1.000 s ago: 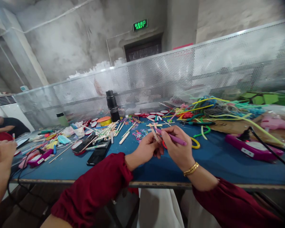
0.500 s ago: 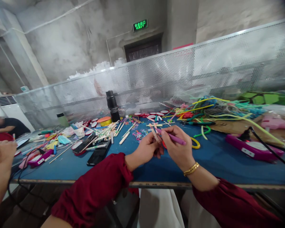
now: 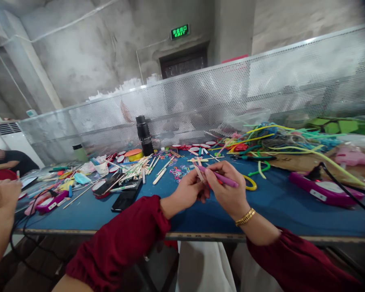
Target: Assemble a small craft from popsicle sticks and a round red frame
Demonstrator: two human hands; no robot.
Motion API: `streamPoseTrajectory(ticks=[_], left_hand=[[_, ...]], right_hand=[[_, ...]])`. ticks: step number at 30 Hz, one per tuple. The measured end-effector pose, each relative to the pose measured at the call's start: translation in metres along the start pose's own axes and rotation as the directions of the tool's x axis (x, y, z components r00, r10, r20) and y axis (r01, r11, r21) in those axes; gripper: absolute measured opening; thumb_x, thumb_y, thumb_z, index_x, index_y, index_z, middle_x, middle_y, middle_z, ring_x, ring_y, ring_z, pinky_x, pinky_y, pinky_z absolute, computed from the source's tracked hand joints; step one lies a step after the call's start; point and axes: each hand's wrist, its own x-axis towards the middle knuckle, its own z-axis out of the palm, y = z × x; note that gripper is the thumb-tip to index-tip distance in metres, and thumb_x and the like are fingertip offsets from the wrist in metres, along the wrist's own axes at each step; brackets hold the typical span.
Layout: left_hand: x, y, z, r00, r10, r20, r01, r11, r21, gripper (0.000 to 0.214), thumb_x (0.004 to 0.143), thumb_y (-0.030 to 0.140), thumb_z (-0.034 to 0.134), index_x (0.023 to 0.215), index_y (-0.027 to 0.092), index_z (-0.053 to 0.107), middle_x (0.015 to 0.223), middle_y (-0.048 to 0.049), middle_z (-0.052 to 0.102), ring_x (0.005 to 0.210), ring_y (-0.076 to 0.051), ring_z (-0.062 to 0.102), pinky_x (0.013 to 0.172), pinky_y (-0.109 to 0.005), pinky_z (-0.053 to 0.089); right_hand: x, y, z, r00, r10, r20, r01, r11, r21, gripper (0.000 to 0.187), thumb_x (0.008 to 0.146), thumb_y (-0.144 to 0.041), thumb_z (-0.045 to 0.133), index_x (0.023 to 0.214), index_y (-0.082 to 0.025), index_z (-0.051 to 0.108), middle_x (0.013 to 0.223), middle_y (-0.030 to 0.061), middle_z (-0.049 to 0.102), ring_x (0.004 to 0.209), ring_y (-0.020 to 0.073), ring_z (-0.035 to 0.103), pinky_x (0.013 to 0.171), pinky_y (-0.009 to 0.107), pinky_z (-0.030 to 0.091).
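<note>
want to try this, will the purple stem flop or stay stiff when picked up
Probably stays straight: the purple stem juts past the right hand unsupported. Likely bendable though, as similar stems in the pile lie curved. Seems light, being so thin.

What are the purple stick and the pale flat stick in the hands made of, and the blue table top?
Purple stick in the right hand: matte, evenly coloured, likely plastic or a pipe cleaner; too blurred to settle.
Pale flat stick in the left hand: probably bare wood, matte tan.
Blue table top: seems a matte mat or cloth, no glare.
</note>
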Motion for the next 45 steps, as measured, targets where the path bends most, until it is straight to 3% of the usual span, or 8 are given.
streamPoseTrajectory(ticks=[6, 13, 18, 32, 37, 45], left_hand=[[-0.0008, 0.0018, 0.0007, 1.000, 0.002, -0.003, -0.002, 1.000, 0.005, 0.066, 0.075, 0.074, 0.077, 0.104, 0.019, 0.052, 0.062, 0.0040, 0.061, 0.043, -0.011, 0.053, 0.044, -0.024, 0.037], [-0.0008, 0.0011, 0.0007, 1.000, -0.001, -0.003, 0.001, 1.000, 0.016, 0.065, 0.079, 0.071, 0.076, 0.108, 0.018, 0.053, 0.062, 0.0045, 0.060, 0.044, -0.011, 0.052, 0.045, -0.023, 0.037], [-0.0011, 0.0025, 0.0017, 1.000, 0.002, -0.001, -0.002, 1.000, 0.009, 0.062, 0.079, 0.068, 0.076, 0.107, 0.018, 0.053, 0.062, 0.0042, 0.061, 0.044, -0.011, 0.052, 0.044, -0.023, 0.038], [0.0003, 0.0001, -0.0004, 1.000, 0.018, -0.002, -0.018, 1.000, -0.013, 0.061, 0.077, 0.069, 0.078, 0.101, 0.020, 0.051, 0.062, 0.0041, 0.061, 0.043, -0.011, 0.053, 0.044, -0.023, 0.037], [-0.0002, 0.0008, 0.0006, 1.000, 0.018, -0.006, -0.018, 1.000, -0.006, 0.062, 0.078, 0.070, 0.077, 0.101, 0.019, 0.052, 0.062, 0.0040, 0.061, 0.043, -0.011, 0.052, 0.044, -0.023, 0.037], [-0.0015, 0.0034, 0.0015, 1.000, 0.012, -0.004, -0.012, 1.000, 0.005, 0.061, 0.079, 0.069, 0.076, 0.104, 0.019, 0.052, 0.062, 0.0035, 0.061, 0.044, -0.012, 0.052, 0.044, -0.024, 0.038]], right_hand=[[-0.0017, 0.0045, 0.0005, 0.998, 0.037, 0.041, -0.040, 0.997, 0.068, 0.019, 0.090, -0.041, 0.071, 0.083, -0.025, 0.062, 0.055, -0.0044, 0.063, 0.039, 0.0153, 0.057, 0.041, 0.029, 0.046], [-0.0002, 0.0022, -0.0003, 1.000, -0.022, 0.017, 0.022, 1.000, -0.009, 0.017, 0.090, -0.037, 0.071, 0.081, -0.024, 0.063, 0.056, -0.0043, 0.064, 0.041, 0.0135, 0.058, 0.043, 0.027, 0.046], [-0.0015, 0.0031, 0.0001, 0.999, 0.001, 0.041, -0.002, 1.000, 0.025, 0.018, 0.091, -0.039, 0.070, 0.083, -0.025, 0.062, 0.055, -0.0053, 0.062, 0.038, 0.0137, 0.057, 0.041, 0.027, 0.045], [0.0035, 0.0043, -0.0022, 0.982, -0.152, -0.113, 0.129, 0.973, -0.192, 0.015, 0.089, -0.032, 0.068, 0.077, -0.023, 0.065, 0.065, -0.0007, 0.068, 0.056, 0.0154, 0.062, 0.055, 0.028, 0.049], [0.0022, 0.0022, -0.0012, 0.989, -0.125, -0.074, 0.115, 0.986, -0.120, 0.015, 0.090, -0.033, 0.067, 0.079, -0.024, 0.064, 0.064, -0.0006, 0.069, 0.053, 0.0154, 0.062, 0.052, 0.028, 0.050], [-0.0021, 0.0052, 0.0003, 0.998, 0.024, 0.060, -0.028, 0.998, 0.065, 0.018, 0.092, -0.039, 0.070, 0.085, -0.025, 0.062, 0.054, -0.0054, 0.063, 0.038, 0.0151, 0.058, 0.041, 0.028, 0.046]])
